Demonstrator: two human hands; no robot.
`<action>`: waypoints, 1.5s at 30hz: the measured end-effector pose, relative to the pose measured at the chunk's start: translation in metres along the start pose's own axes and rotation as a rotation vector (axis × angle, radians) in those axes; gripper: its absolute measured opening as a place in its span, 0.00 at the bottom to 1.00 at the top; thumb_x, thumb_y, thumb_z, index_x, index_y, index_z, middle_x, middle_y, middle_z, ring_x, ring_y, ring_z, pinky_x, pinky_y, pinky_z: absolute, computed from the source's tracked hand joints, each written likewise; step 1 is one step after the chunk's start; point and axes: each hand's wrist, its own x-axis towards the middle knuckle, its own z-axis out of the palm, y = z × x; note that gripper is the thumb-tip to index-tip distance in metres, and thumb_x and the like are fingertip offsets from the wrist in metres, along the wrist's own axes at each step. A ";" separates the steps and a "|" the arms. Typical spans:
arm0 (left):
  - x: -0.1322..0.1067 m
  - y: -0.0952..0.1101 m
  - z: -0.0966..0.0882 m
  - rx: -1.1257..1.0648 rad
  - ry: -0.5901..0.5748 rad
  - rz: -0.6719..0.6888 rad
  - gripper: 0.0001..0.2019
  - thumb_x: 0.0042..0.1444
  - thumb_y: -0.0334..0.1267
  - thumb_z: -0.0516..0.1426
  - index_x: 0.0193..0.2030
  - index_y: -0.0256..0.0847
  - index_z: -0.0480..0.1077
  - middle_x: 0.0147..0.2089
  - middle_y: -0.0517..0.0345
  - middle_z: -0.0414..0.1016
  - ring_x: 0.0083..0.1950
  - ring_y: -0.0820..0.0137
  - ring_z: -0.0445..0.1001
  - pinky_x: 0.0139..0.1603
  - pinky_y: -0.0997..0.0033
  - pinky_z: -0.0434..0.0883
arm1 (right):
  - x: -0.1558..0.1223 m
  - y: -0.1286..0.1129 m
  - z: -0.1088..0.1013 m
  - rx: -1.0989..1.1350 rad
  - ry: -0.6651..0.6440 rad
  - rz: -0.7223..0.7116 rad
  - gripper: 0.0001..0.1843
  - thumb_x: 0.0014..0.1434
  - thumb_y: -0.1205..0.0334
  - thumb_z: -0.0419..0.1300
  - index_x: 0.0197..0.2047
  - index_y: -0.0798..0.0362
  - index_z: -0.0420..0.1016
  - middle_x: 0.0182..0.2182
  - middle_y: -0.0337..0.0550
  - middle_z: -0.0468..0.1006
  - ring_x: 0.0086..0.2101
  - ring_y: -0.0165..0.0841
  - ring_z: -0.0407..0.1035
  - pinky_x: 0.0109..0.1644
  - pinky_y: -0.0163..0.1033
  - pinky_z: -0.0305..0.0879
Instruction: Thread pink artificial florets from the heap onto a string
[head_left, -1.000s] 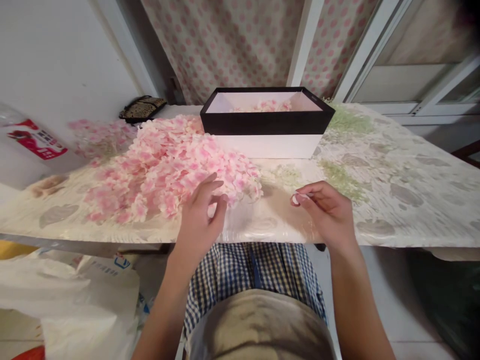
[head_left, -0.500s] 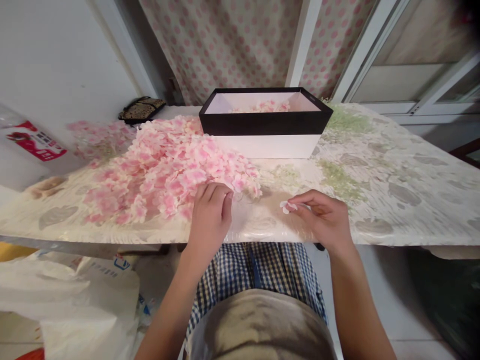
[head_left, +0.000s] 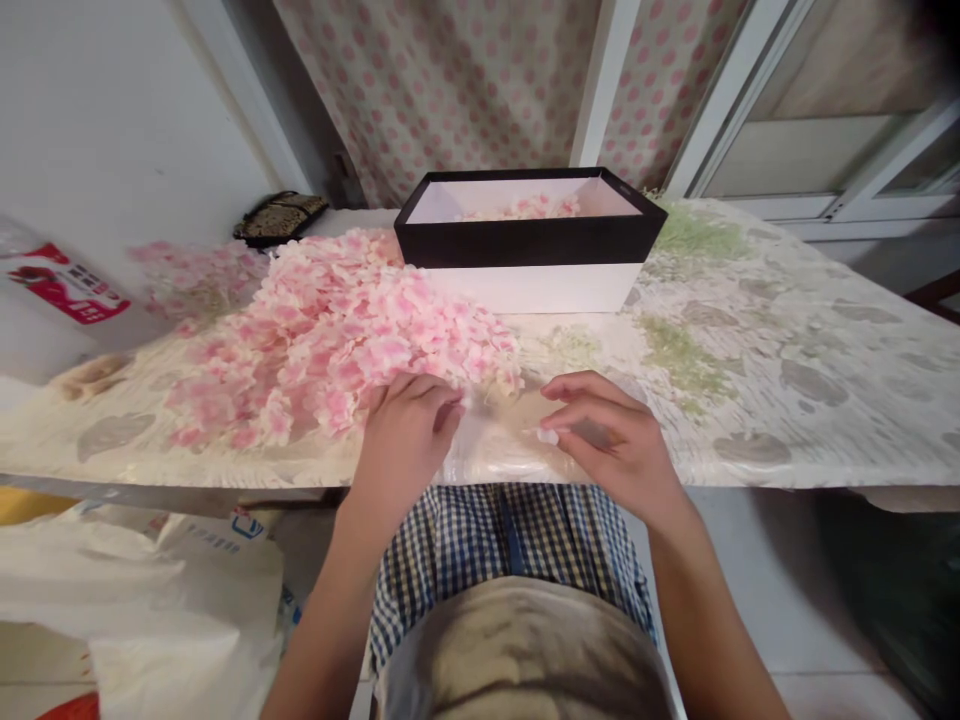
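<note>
A pale petal (head_left: 547, 436) is pinched in the right hand (head_left: 611, 445), low over the table's (head_left: 787, 400) near edge. To the left, the left hand (head_left: 405, 440) curls at the near edge of the pink pile (head_left: 337, 330); I cannot tell whether it grips anything. A box (head_left: 525, 240) stands beyond.

Right hand (head_left: 609, 442) with petal (head_left: 547, 436) shifted leftward, nearer left hand (head_left: 405, 435)

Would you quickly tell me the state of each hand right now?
Left hand: fingers curled at the edge of the petal pile; a hold cannot be told.
Right hand: closed, pinching a pale petal.
</note>
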 end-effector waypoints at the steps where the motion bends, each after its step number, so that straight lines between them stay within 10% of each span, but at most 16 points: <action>1: 0.001 0.000 0.002 0.005 0.024 -0.002 0.05 0.58 0.31 0.57 0.35 0.42 0.74 0.40 0.53 0.79 0.48 0.53 0.71 0.49 0.51 0.63 | -0.001 0.002 0.001 0.003 -0.002 0.008 0.09 0.57 0.73 0.60 0.35 0.48 0.76 0.44 0.42 0.74 0.46 0.35 0.72 0.49 0.44 0.71; 6: 0.002 0.013 0.005 -0.306 0.124 -0.007 0.06 0.62 0.32 0.54 0.37 0.41 0.72 0.36 0.55 0.77 0.42 0.61 0.73 0.44 0.61 0.67 | -0.004 0.000 0.006 0.008 -0.030 -0.025 0.10 0.57 0.73 0.59 0.35 0.47 0.77 0.48 0.44 0.72 0.49 0.36 0.71 0.52 0.47 0.70; 15: -0.007 0.038 0.008 -0.831 -0.033 0.109 0.05 0.65 0.34 0.54 0.45 0.43 0.69 0.39 0.59 0.78 0.40 0.72 0.77 0.41 0.75 0.72 | 0.001 -0.009 0.017 0.043 0.073 -0.102 0.12 0.55 0.77 0.59 0.37 0.49 0.73 0.42 0.44 0.75 0.44 0.33 0.73 0.47 0.43 0.71; 34: -0.010 0.041 0.009 -0.814 -0.078 0.119 0.04 0.65 0.33 0.53 0.42 0.44 0.69 0.34 0.62 0.74 0.34 0.75 0.72 0.35 0.76 0.69 | -0.007 -0.009 0.018 0.083 0.120 -0.066 0.11 0.53 0.76 0.60 0.34 0.50 0.69 0.34 0.40 0.72 0.35 0.31 0.71 0.38 0.39 0.68; 45: -0.017 0.044 -0.001 -0.636 -0.147 0.279 0.07 0.65 0.29 0.51 0.42 0.44 0.67 0.39 0.59 0.73 0.41 0.71 0.73 0.42 0.71 0.68 | -0.009 -0.012 0.001 0.255 -0.145 0.161 0.07 0.61 0.72 0.55 0.38 0.49 0.69 0.32 0.37 0.71 0.32 0.28 0.69 0.33 0.32 0.67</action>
